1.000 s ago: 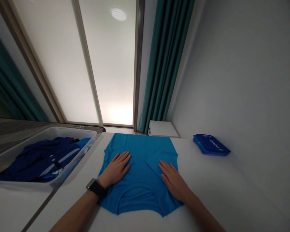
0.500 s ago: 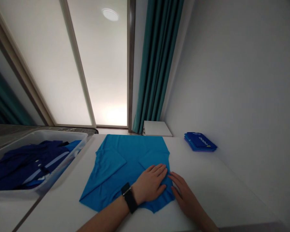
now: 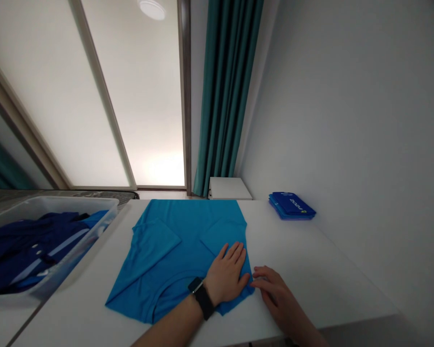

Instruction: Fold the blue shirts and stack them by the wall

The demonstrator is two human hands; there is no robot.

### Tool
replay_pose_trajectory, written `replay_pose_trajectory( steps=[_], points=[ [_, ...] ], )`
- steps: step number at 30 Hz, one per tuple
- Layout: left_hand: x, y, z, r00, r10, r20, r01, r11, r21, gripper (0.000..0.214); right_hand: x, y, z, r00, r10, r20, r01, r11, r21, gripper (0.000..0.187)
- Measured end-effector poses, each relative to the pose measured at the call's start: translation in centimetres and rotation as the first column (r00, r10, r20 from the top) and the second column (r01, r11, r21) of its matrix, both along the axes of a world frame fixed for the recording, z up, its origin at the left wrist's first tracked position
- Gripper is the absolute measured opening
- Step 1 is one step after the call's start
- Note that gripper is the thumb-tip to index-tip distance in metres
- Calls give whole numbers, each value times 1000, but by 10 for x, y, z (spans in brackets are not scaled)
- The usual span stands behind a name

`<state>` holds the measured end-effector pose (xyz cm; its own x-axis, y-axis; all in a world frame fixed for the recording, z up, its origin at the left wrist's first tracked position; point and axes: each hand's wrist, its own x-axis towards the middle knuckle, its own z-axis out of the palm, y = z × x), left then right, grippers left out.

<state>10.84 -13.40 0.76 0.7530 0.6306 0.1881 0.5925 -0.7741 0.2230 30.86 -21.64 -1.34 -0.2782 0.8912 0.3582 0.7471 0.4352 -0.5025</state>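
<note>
A bright blue T-shirt (image 3: 173,250) lies spread on the white table (image 3: 311,270), both sleeves folded inward. My left hand (image 3: 226,279), with a black watch on the wrist, lies flat and open on the shirt's near right part. My right hand (image 3: 277,291) sits just right of it at the shirt's right edge, fingers curled against the fabric edge; whether it pinches the cloth is unclear.
A clear plastic bin (image 3: 63,262) with dark blue clothes stands at the left. A stack of folded blue shirts (image 3: 291,206) lies at the table's far right by the wall. Teal curtain (image 3: 220,96), a small white cabinet (image 3: 227,189) and a frosted sliding door are behind.
My left hand crossed from the shirt's left side to its right side, next to my right hand. The right hand slid to the shirt's right edge. The view shifted right.
</note>
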Motion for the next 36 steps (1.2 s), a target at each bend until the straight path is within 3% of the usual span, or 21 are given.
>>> replay_pose_trajectory(
  steps=[21,36],
  points=[
    [0,1,-3,1000,-8,21,8,1000,-19,71,-5,-14,11,993,64,96,-79,983,164,45],
    [-6,-5,-2,999,-8,41,9,1000,-24,76,-4,-14,14,999,41,23,-43,996,72,38]
  ],
)
